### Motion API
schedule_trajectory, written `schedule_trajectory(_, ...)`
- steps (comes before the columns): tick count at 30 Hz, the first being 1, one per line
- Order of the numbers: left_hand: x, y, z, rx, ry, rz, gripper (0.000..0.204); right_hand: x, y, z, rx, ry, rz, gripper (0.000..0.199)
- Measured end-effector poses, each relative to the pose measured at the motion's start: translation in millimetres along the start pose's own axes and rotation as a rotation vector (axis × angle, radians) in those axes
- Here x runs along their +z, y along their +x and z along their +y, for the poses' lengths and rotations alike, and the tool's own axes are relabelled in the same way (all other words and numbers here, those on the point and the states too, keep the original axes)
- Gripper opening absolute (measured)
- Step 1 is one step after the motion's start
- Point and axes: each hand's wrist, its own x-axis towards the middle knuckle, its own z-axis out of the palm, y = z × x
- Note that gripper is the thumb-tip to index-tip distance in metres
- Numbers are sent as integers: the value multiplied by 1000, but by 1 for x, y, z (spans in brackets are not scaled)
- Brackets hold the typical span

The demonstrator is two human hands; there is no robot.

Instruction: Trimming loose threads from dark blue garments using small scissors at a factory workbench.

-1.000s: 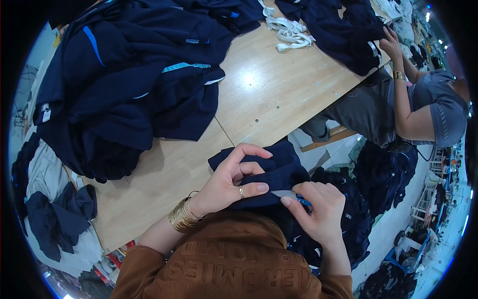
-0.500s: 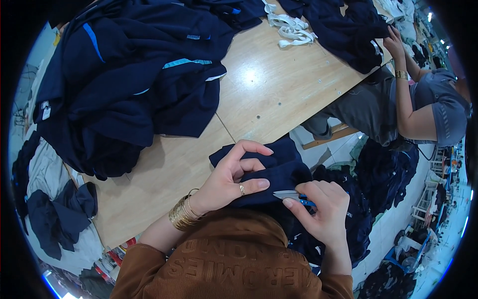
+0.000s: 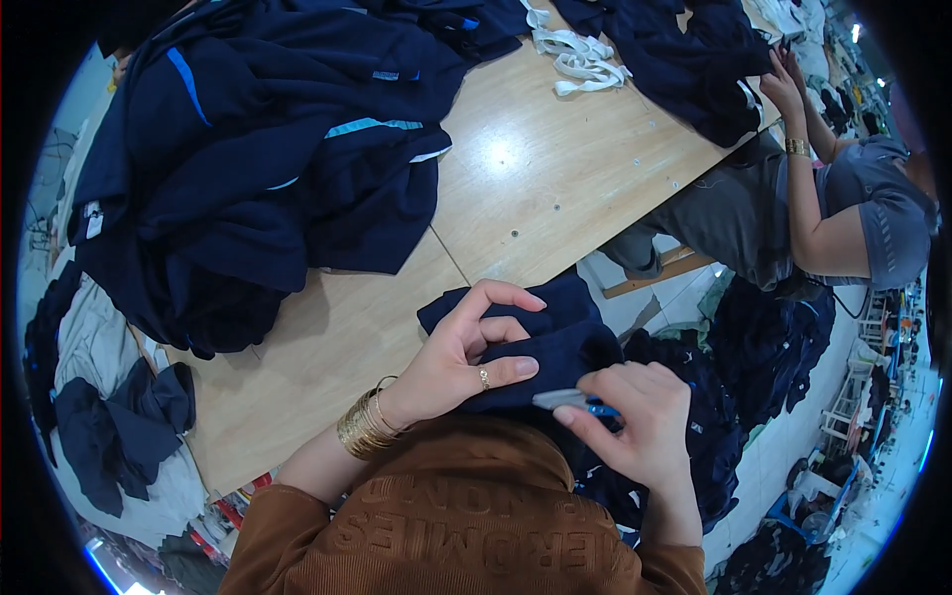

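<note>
A folded piece of a navy garment (image 3: 580, 342) lies over the table's near edge, in front of my body. My left hand (image 3: 461, 352) grips it, thumb pressed on the cloth and the other fingers curled, the index finger held raised. In my right hand (image 3: 640, 416) is a pair of thread snips (image 3: 555, 399) with a blue handle and pale metal blades. The blades point left over the cloth's lower edge, close to my left thumb; whether they touch the fabric I cannot tell.
A big heap of navy garments (image 3: 228, 198) covers the table's (image 3: 347, 367) left and far side. White tapes (image 3: 585, 59) lie at the back. To the right, a co-worker (image 3: 843, 208) handles another navy garment (image 3: 684, 69). More dark clothes (image 3: 764, 347) are piled at lower right.
The snips have shifted slightly left and down, and their blades, apart before, now look closed together. My right hand moved along; my left hand stays put on the garment.
</note>
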Motion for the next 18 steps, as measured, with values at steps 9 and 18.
schedule_trajectory(9, 0, -1, -3, 14, -13, 6, 48, 6, 2, -6, 261, 393, 85, 29)
schedule_trajectory(18, 5, 2, -2, 36, 70, 8, 47, 18, 2, -11, 119, 222, 87, 16)
